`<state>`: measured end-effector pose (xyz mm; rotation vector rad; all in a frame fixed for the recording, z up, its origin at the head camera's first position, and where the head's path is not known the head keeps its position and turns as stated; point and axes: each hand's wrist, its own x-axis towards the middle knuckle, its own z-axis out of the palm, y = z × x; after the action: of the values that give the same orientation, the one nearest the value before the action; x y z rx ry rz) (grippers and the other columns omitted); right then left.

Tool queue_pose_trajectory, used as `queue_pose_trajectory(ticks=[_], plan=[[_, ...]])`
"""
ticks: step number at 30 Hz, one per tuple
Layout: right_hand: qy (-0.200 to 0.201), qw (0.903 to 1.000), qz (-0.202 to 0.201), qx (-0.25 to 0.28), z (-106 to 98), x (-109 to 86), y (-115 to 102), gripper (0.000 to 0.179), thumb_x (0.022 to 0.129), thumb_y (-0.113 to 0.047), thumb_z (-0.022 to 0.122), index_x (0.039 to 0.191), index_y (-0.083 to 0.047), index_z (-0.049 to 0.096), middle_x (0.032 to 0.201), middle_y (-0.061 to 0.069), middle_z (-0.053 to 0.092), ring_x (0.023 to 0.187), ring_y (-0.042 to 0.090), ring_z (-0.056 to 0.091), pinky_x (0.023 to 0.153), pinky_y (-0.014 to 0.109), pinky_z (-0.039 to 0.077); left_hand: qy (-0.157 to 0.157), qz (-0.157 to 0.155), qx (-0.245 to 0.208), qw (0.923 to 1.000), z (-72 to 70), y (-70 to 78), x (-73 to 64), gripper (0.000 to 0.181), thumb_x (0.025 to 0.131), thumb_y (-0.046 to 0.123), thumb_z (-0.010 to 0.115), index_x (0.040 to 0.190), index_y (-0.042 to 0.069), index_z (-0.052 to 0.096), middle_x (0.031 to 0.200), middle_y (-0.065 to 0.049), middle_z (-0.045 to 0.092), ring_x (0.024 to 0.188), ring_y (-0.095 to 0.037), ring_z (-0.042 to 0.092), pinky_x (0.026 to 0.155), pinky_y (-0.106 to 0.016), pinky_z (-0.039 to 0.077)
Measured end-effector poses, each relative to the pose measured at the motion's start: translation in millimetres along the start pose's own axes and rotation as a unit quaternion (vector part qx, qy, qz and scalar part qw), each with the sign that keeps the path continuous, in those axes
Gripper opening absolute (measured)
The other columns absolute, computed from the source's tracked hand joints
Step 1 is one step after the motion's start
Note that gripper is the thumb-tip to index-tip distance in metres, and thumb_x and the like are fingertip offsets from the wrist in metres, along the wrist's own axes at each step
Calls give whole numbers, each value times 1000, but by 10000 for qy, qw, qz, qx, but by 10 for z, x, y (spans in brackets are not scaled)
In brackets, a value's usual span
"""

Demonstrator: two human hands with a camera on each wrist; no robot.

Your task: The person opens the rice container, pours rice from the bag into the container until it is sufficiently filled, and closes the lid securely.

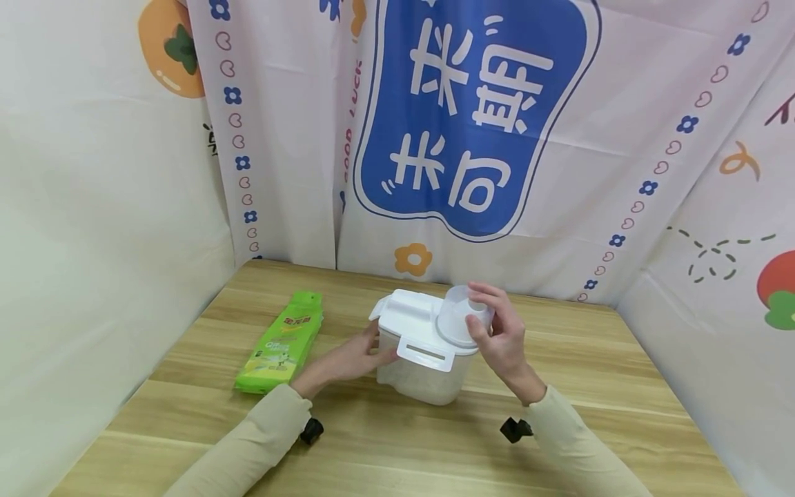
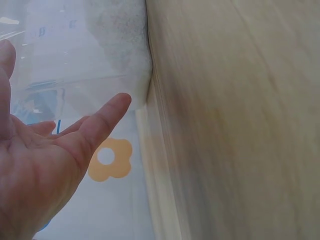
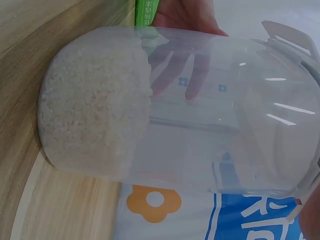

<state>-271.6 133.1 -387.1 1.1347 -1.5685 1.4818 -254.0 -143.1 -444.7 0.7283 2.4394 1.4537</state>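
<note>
A clear plastic rice container (image 1: 422,383) with a white lid (image 1: 410,310) stands on the table. White rice (image 3: 95,105) fills its lower part. My left hand (image 1: 350,355) is at its left side; its fingers (image 2: 102,120) are extended beside the clear wall, and they show through it in the right wrist view. My right hand (image 1: 499,335) holds the round translucent cap (image 1: 456,317) at the lid's right end, thumb in front and fingers behind. Only a bit of that hand shows at the right wrist view's lower right edge. A white clip (image 1: 425,355) sticks out from the lid's near side.
A green packaged bag (image 1: 279,345) lies left of the container, beyond my left forearm. The wooden table (image 1: 590,386) meets a printed cloth (image 1: 298,172) at the back, with white cloth walls on both sides.
</note>
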Motion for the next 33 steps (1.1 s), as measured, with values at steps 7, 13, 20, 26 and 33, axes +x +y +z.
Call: queue_pose_trajectory(ticks=[7,13,20,26,33], plan=[[-10,10000,-7,-4,4,-12,27,28,84,0,62,106,18,58,117,38,55,113,29,61,88,21,56,59,-182,65,9998,7,-8,-8,91,95,51,58,159,20,1,165,-8,16,141,-36,40,111,-48,42],[-52,9998,-135,-126,1,-15,43,31,86,-6,63,106,18,58,117,38,56,113,30,61,86,19,56,26,-123,-45,9999,2,2,-15,90,95,48,59,158,16,4,164,-10,16,141,-38,39,110,-49,43],[-120,9997,-134,-181,-8,-10,29,33,87,-8,63,107,17,58,118,37,56,117,31,59,93,21,53,-17,-48,44,10000,-7,-5,-1,88,96,48,57,158,16,4,164,-12,16,139,-39,42,110,-49,43],[-291,9990,-74,-325,-37,-8,-9,33,87,-7,63,110,16,58,121,37,55,119,31,58,97,21,52,-38,-59,225,9997,-23,7,8,87,96,50,56,158,17,5,164,-11,17,136,-36,47,108,-46,46],[-526,9958,143,-733,-87,-14,-64,34,85,-8,64,114,10,60,128,32,56,123,32,56,101,19,49,-87,67,393,9992,-68,30,-14,79,98,49,54,158,23,11,162,-7,24,128,-31,55,101,-40,52]])
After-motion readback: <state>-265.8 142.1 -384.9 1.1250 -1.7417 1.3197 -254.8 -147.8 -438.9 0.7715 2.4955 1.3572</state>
